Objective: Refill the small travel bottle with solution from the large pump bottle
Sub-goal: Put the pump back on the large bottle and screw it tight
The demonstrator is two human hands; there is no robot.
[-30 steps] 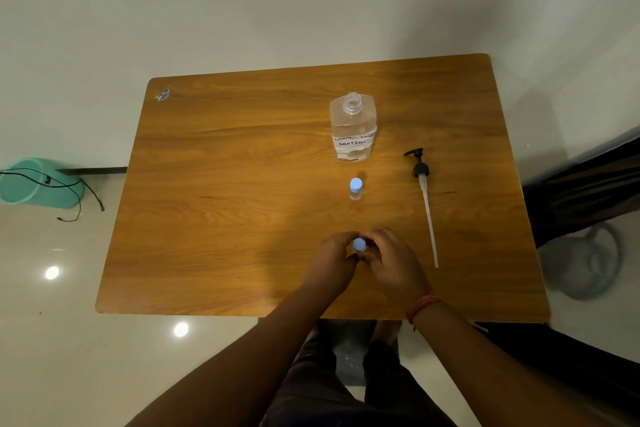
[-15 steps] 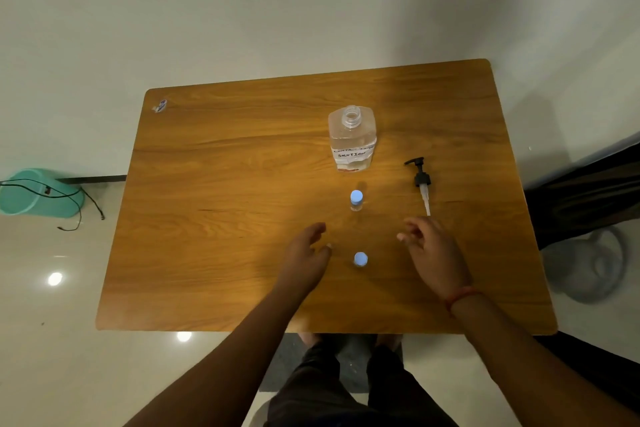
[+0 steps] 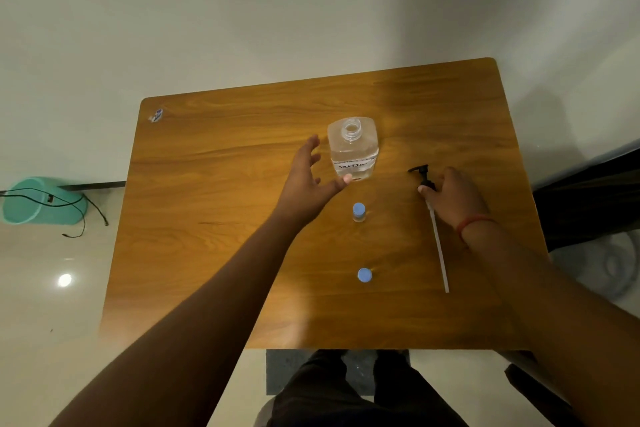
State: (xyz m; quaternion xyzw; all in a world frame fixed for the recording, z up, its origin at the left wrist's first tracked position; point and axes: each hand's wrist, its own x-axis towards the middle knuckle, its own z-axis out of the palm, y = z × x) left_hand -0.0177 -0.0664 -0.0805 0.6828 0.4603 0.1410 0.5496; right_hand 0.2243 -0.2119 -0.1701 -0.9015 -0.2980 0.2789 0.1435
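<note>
a second ago both hands were together at the near edge of the surface point(image 3: 214, 218), working at the blue cap of the nearer small bottle point(image 3: 364, 276); since then they have let it go and parted, and that bottle now stands alone, capped, near the front edge. the left hand point(image 3: 308, 180) has travelled up to the large bottle point(image 3: 353, 149), its fingers point(image 3: 313, 144) spread and relaxed, the thumb just at the bottle's lower front, not yet closed round anything. the right hand point(image 3: 453, 196) has gone out to the pump head point(image 3: 423, 177), which lies on its side to the right of the large bottle with its long white dip tube point(image 3: 438, 246) trailing toward the person; the fingers are curled at the black collar, but whether they already pinch it or only touch it i cannot tell. the large bottle stands open-necked, part full of clear liquid, with a handwritten label reading "solution". a second small bottle point(image 3: 359, 212), also blue-capped, stands between the large bottle and the nearer one. judging from this, the filling and capping look finished, and the step now in hand seems to be putting the pump back: steady the large bottle with the left, feed the tube down the neck with the right. the long tube may drip or swing.
</note>
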